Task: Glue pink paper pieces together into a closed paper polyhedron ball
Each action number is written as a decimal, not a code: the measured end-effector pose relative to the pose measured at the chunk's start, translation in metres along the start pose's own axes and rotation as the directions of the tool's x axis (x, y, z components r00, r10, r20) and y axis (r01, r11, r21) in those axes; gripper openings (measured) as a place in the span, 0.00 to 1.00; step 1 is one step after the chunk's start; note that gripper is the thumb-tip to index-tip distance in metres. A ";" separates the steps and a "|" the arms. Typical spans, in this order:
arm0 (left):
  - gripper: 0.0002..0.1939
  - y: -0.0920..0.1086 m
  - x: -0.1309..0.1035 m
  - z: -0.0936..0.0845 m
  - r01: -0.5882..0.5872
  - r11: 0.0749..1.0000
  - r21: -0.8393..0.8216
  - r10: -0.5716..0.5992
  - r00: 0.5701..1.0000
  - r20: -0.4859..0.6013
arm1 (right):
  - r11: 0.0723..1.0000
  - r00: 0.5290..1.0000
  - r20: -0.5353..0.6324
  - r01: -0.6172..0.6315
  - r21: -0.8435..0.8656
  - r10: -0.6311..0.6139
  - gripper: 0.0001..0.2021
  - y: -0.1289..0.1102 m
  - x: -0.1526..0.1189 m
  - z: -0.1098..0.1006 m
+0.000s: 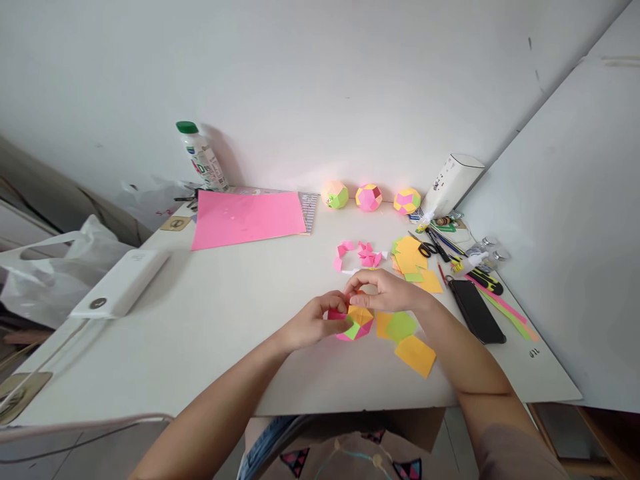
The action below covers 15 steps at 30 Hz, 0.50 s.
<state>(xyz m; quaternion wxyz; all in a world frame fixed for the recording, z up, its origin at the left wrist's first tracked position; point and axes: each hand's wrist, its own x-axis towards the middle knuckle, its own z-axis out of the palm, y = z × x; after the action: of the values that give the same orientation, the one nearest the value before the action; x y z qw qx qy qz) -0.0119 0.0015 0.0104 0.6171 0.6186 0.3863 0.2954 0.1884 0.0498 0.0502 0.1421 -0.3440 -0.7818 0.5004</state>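
A partly formed paper ball (pixel 359 321) in pink, orange and green sits between my hands, low over the front of the table. My left hand (pixel 320 321) is closed around its left side, thumb on the green panel. Fingers bent, my right hand (pixel 384 291) pinches at the ball's upper edge; the exact piece between those fingertips is too small to make out. Beside the ball lie a green paper piece (pixel 401 327) and an orange paper piece (pixel 416 355). Behind my hands are folded pink paper pieces (pixel 369 255).
Three finished paper balls (pixel 369 198) line the wall. A pink sheet (pixel 250 217) covers a ruled mat at left, near a bottle (pixel 205 160) and a white power bank-like box (pixel 120 283). Scissors (pixel 427 249), pens, a cutter (pixel 485 280) and a black phone-like case (pixel 477 310) lie right.
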 end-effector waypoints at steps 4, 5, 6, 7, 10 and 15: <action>0.06 0.001 -0.001 0.000 0.003 1.000 -0.001 -0.003 0.998 0.062 | 1.000 0.991 0.131 -0.020 -0.008 0.021 0.13 0.000 -0.002 -0.004; 0.06 0.001 -0.002 0.000 0.010 1.000 0.008 -0.010 0.997 0.078 | 0.999 0.987 0.157 -0.035 0.002 0.034 0.14 0.000 -0.002 -0.004; 0.07 0.001 -0.002 0.000 0.011 1.000 0.022 -0.013 0.996 0.086 | 0.999 0.983 0.175 -0.051 0.013 0.048 0.14 0.001 -0.001 -0.004; 0.07 0.001 -0.002 0.000 0.008 0.999 0.040 -0.011 0.996 0.088 | 0.998 0.981 0.186 -0.067 0.022 0.061 0.14 0.001 -0.001 -0.005; 0.09 -0.004 0.000 0.001 -0.024 0.995 0.096 0.019 0.999 0.046 | 0.994 0.983 0.158 -0.096 0.045 0.088 0.13 0.003 0.000 -0.005; 0.18 -0.012 0.004 0.003 -0.049 0.992 0.115 0.079 0.959 -0.272 | 0.990 0.998 -0.011 -0.065 0.127 0.067 0.10 0.007 0.001 -0.002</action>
<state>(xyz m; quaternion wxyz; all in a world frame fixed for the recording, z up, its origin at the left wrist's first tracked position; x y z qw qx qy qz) -0.0084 0.0027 -0.0021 0.5133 0.6157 0.4635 0.3776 0.1915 0.0538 0.0444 0.1531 -0.3636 -0.7356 0.5508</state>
